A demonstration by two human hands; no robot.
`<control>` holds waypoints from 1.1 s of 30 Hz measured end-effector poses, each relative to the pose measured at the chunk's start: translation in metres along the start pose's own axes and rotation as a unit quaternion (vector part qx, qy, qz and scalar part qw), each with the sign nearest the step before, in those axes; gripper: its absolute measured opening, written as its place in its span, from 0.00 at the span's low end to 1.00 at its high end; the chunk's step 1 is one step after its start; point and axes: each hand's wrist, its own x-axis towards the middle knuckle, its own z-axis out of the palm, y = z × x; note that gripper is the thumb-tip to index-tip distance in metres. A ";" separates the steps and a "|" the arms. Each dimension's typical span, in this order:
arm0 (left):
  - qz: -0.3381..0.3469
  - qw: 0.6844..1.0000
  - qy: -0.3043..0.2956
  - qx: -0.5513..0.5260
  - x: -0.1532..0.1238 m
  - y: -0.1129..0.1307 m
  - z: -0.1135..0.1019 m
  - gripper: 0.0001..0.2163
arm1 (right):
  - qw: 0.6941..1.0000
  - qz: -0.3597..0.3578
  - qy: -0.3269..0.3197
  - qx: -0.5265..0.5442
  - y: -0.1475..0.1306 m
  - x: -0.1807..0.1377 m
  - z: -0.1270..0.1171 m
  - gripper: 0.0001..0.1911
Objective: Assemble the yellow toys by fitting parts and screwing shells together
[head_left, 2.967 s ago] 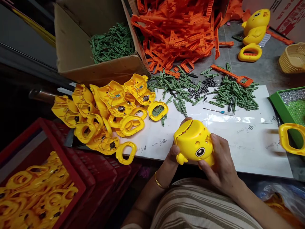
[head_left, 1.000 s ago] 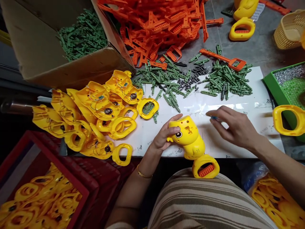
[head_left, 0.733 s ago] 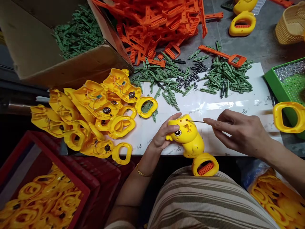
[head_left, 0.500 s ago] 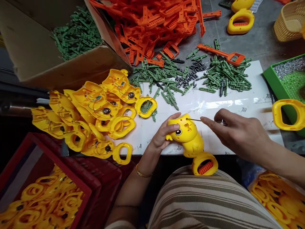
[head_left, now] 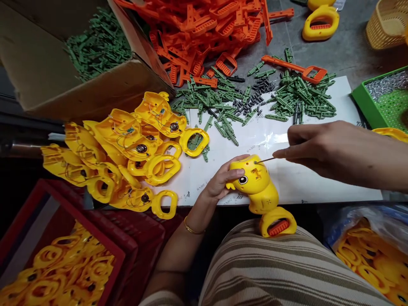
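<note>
Head view, bench from above.

- Cardboard box (head_left: 95,91), far left: open, holds small green parts.
- Orange pile (head_left: 207,29), far centre: flat orange handle strips, heaped just beside the box.
- White sheet (head_left: 306,182): covers the near bench.
- Yellow shells (head_left: 127,144): open half-bodies with wires and small speakers, heaped on the sheet's left end.
- Red crate (head_left: 95,242), lower left, below bench edge: more yellow parts inside.
- Green pieces (head_left: 302,100): loose scatter on the sheet's far edge, small dark pins among them.
- Green tray (head_left: 361,104), right edge: partly in frame.
- Duck (head_left: 261,187): closed yellow toy at the sheet's near edge, centre. Head on the sheet, eye facing up. Its loop handle (head_left: 277,222) hangs over the edge onto the striped lap.
- Right hand (head_left: 325,146): over the sheet, right of the duck. Fingertips pinched together on a thin metal tool (head_left: 266,160).
- Left hand (head_left: 223,182): clamped on the duck's head, thumb just beside the eye, fingers curled over the top.
- Tool tip: touching a small hole on top of the duck's head.
</note>
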 end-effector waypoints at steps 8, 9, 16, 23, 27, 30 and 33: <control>0.008 0.996 -0.082 -0.040 0.003 -0.001 -0.004 0.32 | 0.955 0.251 0.160 -0.012 0.027 -0.030 0.085 0.23; 0.009 0.996 -0.079 -0.036 0.004 -0.001 -0.002 0.31 | 0.942 0.279 0.182 0.036 0.021 -0.031 0.094 0.26; 0.017 0.987 -0.112 0.115 -0.007 0.013 0.024 0.28 | 0.773 0.300 0.130 0.544 -0.042 -0.016 0.102 0.42; 0.068 0.972 -0.063 0.217 -0.021 0.015 0.043 0.32 | 0.715 0.307 0.194 0.597 -0.057 -0.023 0.107 0.35; 0.056 0.975 -0.047 0.210 -0.022 0.010 0.048 0.33 | 0.701 0.320 0.201 0.605 -0.056 -0.027 0.113 0.36; 0.059 0.975 -0.026 0.212 -0.028 0.012 0.055 0.35 | 0.684 0.322 0.201 0.623 -0.057 -0.028 0.109 0.38; 0.108 0.965 -0.011 0.237 -0.036 0.010 0.066 0.29 | 0.624 0.317 0.206 0.684 -0.061 -0.026 0.102 0.35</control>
